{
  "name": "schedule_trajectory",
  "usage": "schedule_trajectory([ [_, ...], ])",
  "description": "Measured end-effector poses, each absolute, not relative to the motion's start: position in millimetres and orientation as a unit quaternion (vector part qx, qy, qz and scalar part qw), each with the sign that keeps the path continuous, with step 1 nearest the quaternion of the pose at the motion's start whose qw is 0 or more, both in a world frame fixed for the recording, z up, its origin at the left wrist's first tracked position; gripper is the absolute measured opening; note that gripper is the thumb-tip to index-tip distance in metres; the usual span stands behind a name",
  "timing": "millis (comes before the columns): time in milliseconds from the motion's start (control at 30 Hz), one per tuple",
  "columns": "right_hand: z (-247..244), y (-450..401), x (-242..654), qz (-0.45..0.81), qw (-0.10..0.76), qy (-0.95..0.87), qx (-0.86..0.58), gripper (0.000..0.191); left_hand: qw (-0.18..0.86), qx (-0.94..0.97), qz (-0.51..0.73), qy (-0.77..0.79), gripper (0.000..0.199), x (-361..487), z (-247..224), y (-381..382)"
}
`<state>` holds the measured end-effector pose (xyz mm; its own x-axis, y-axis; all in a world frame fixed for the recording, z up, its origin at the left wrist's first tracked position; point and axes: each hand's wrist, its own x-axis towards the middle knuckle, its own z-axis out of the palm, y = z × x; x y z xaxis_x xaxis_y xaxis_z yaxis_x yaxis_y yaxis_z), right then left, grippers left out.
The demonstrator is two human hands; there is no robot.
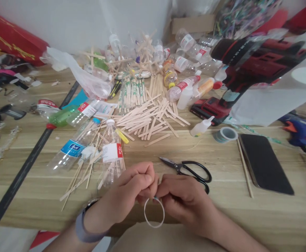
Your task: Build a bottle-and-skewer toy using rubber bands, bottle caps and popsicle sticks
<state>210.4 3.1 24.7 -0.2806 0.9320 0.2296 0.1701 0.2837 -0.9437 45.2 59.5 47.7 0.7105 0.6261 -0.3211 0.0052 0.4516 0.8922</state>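
Note:
My left hand [142, 182] and my right hand [180, 194] meet at the near edge of the table, both with fingers closed. Between them hangs a thin white ring [154, 226], pinched at its top by both hands. A small teal spot shows on the ring where the fingertips meet; the rest of that join is hidden by the fingers. Black-handled scissors [185, 168] lie just beyond my right hand, blades pointing left. An upright clear plastic bottle [112, 154] with a red and white label stands beyond my left hand.
Wooden craft sticks [153, 119] are heaped mid-table, with several plastic bottles around and behind them. To the right are a red cordless drill [247, 73], a small glue bottle [202, 126], a tape roll [225, 134], a phone [267, 162] and a blue glue gun [301, 131].

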Motion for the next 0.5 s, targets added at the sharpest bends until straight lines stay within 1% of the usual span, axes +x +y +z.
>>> schedule_trajectory([
  [133,24.2,3.8,209.3,0.442,0.452,-0.67,-0.389,0.023,0.791,0.487,0.187,0.32,0.024,44.8,48.1,59.2],
  [300,24.1,4.5,209.1,0.4,0.479,-0.693,-0.36,0.023,0.805,0.479,0.183,0.298,0.025,44.2,50.0,61.3],
  [500,22.9,2.8,207.0,0.357,0.473,-0.725,-0.352,0.021,0.827,0.46,0.171,0.273,0.025,45.6,52.1,63.1],
])
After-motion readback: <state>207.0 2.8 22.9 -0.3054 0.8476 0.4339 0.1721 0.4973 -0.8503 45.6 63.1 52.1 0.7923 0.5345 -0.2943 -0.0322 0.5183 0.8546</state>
